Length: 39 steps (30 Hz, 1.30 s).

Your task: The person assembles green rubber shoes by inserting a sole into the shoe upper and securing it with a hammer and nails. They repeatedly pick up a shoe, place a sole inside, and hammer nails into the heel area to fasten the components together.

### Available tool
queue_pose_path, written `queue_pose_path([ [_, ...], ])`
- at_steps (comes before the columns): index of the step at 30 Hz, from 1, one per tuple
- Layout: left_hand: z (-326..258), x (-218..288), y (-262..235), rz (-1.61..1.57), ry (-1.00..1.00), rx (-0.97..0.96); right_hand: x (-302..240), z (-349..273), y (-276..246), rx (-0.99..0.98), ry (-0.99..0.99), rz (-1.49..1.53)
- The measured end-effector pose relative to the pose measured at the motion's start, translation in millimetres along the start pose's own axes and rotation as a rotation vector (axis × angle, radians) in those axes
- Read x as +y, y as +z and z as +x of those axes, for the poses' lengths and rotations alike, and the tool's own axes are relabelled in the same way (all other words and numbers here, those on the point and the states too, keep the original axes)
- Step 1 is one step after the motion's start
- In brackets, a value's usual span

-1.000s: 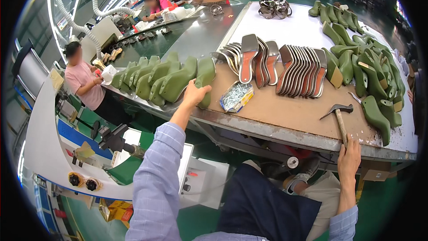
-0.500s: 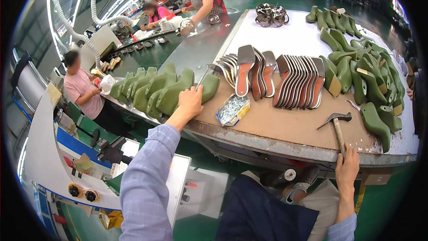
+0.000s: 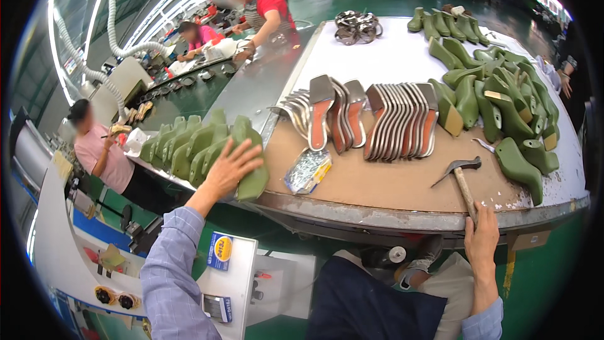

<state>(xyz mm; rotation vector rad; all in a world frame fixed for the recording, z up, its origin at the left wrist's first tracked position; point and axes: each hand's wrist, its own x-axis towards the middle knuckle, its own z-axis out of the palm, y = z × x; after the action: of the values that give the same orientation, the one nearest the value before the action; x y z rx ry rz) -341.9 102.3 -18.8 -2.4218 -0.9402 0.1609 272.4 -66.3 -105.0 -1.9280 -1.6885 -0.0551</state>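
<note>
While left hand [image 3: 231, 167] lies spread, palm down, on end olive-green moulded plastic shoe last [image 3: 251, 164] in row at near-left bench edge, right hand [image 3: 481, 239] closed round wooden handle of steel-headed hammer [image 3: 464, 179] lying on brown bench top [image 3: 384, 182]. Last probably rigid, smooth, fairly light; best gripped across narrow waist or heel block. Bag of small nails [image 3: 307, 170] lies between hands.

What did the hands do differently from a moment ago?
The left hand slid left and down along the row of green shoe lasts, from its right end to lie flat on a last there. The right hand stayed on the hammer handle at the table edge.
</note>
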Motion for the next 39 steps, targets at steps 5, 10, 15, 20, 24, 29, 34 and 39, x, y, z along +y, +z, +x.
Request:
queue_pose_path([
  [5, -12, -18, 19, -0.263, -0.195, -0.213, 4, 2, 0, 0.032, 0.030, -0.065],
  [10, -11, -4, 19, -0.594, -0.303, -0.198, 12, 18, -5, 0.062, -0.082, -0.069],
  [15, -2, 42, 10, -0.559, -0.398, -0.160, 86, 68, -63, 0.462, 0.101, -0.371],
  [20, 22, 49, 4, -0.321, -0.232, -0.256, 185, 57, -74, 0.230, 0.301, 0.097],
  [24, 83, 73, -42, -0.445, -0.543, 0.032, 173, 70, -91, 0.369, 0.352, 0.163],
  [29, 233, 154, -48, -1.130, -0.509, 0.331, 156, 121, -136, 0.761, 0.279, 0.467],
  [34, 331, 178, 8, -1.008, -0.917, 0.155, 134, 168, -46, 0.473, -0.063, 0.003],
  [39, 327, 141, 40, -1.749, -0.794, 0.150, 84, 131, -22, 0.162, 0.049, -0.350],
])
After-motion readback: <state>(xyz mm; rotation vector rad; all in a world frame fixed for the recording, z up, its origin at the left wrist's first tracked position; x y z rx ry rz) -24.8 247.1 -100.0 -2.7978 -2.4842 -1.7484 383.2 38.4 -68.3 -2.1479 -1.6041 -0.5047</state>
